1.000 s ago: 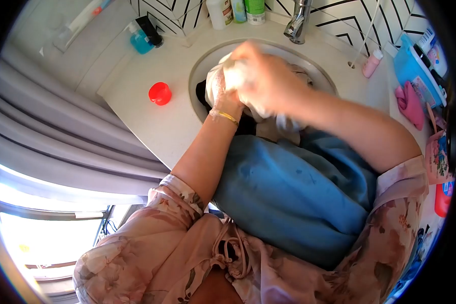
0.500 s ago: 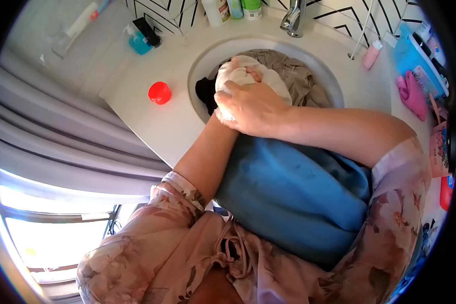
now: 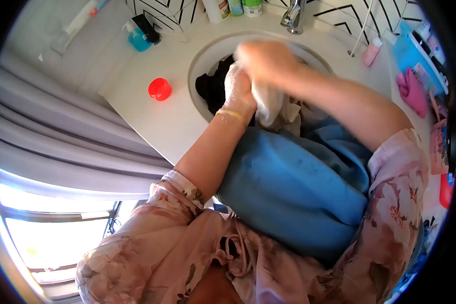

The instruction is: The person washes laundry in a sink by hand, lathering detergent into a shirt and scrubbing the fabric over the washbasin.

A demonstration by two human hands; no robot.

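Over the sink (image 3: 198, 60), my left hand (image 3: 239, 91) is wet with suds and closed on a white cloth (image 3: 268, 104). My right hand (image 3: 268, 60), blurred by motion, is closed on the same cloth just above and to the right of it. The cloth hangs down between and below my hands. Black fabric (image 3: 214, 87) lies at the left of the sink, and beige fabric (image 3: 292, 114) shows under the white cloth. A blue cloth (image 3: 294, 187) drapes from the sink's front edge over my lap.
A red cup (image 3: 159, 89) and a teal pump bottle (image 3: 139, 39) stand left of the sink. Behind it is the faucet (image 3: 295, 17). To the right are a pink bottle (image 3: 372, 51), a pink cloth (image 3: 411, 93) and a blue basket (image 3: 420, 63).
My right hand has moved up and away from my left wrist. The white cloth, earlier spread over my left hand, now hangs bunched between my hands, and more black fabric shows.
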